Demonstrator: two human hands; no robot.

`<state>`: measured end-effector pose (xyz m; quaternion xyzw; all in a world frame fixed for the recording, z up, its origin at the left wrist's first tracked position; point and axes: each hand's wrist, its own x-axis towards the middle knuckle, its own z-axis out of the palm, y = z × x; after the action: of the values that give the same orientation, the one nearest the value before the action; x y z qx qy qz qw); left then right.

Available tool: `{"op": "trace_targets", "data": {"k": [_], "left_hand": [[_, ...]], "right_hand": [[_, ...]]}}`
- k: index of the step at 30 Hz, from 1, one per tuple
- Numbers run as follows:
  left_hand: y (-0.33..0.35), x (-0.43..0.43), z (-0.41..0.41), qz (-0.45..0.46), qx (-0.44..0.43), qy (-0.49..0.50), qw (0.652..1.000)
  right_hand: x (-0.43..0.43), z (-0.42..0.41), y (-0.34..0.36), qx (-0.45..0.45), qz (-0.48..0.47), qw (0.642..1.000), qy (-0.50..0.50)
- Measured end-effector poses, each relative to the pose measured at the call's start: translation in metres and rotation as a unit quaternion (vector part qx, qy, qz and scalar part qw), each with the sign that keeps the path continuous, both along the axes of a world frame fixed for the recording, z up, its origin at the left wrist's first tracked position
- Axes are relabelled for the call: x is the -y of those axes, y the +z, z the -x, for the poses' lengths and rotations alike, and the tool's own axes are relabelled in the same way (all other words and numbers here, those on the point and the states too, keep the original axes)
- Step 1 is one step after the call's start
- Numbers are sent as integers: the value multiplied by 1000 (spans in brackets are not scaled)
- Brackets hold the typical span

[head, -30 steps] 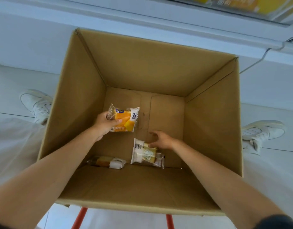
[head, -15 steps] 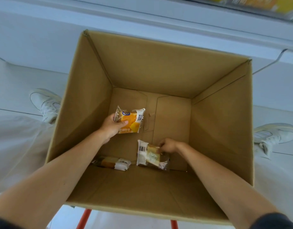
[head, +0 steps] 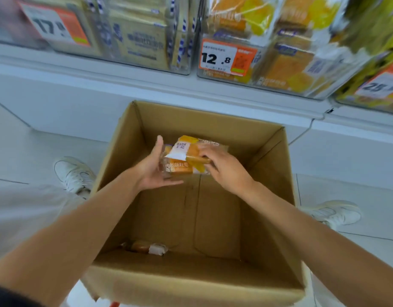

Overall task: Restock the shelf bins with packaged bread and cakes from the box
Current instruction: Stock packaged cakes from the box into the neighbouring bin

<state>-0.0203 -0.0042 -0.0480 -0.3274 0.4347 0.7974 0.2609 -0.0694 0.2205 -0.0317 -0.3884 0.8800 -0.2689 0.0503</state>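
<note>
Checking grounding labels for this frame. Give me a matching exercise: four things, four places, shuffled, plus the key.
Things
1. orange packets
2. lone packet
3. 12.8 price tag
4. left shoe

Places
A. on the floor beside the box
B. between the left hand and right hand, above the box
C. on the front of a shelf bin
D. on the box bottom, near-left corner

Pairs: 1-B; 2-D; 3-C; 4-A
</note>
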Motion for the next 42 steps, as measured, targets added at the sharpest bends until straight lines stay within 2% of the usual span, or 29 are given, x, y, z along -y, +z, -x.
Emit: {"op": "trace_targets", "data": {"k": [2,3,4,5,6,8,11,12,13,16,19,20,22,25,28,30,33,36,38,40,42], "left_hand": [[19,-5,9,7,-25,-12,1000],[26,-7,12,23,-36,-14,999],[31,-8,14,45,-50,-19,998],[35,-8,16,65,-63,-22,996],[37,-8,17,75,-76,-24,994],[45,-11,15,69,-94,-21,993],[54,-15,13,44,-117,-14,992],[58,-16,12,45,-118,-6,992],[63,-17,13,46,-117,1,992],[78,-22,12,58,-126,6,990],[94,-27,11,64,-148,21,987],[98,-26,11,66,-154,20,986],[107,-21,11,79,-170,3,982],[121,-10,8,134,-187,-12,973],[136,-3,6,204,-205,-31,957],[150,-7,6,225,-221,-63,947],[173,-29,7,220,-243,-132,936],[181,-43,10,210,-234,-164,935],[178,-42,12,164,-219,-116,955],[180,-41,9,108,-213,-44,970],[184,-40,9,59,-215,5,975]], "right_hand": [[0,1,8,-43,-37,997,57],[-1,2,13,-44,-47,997,53],[-3,4,20,-20,-52,998,22],[-5,3,30,44,-42,997,-37],[-7,4,39,142,-12,984,-108],[-9,9,50,315,67,922,-214],[-11,13,59,447,145,845,-257],[-11,13,64,474,181,820,-264],[-12,14,68,477,203,812,-269],[-17,16,77,467,234,806,-276],[-25,16,84,550,277,746,-254],[-28,16,87,561,287,738,-242],[-35,16,102,521,304,758,-248],[-46,22,141,369,276,852,-248],[-43,23,191,236,131,945,-183],[-29,22,215,183,48,974,-122],[0,23,227,102,-16,993,-61],[17,24,220,96,24,993,-59],[14,25,214,95,92,987,-94],[1,27,206,70,152,971,-170],[-15,29,194,134,179,942,-249]]}}
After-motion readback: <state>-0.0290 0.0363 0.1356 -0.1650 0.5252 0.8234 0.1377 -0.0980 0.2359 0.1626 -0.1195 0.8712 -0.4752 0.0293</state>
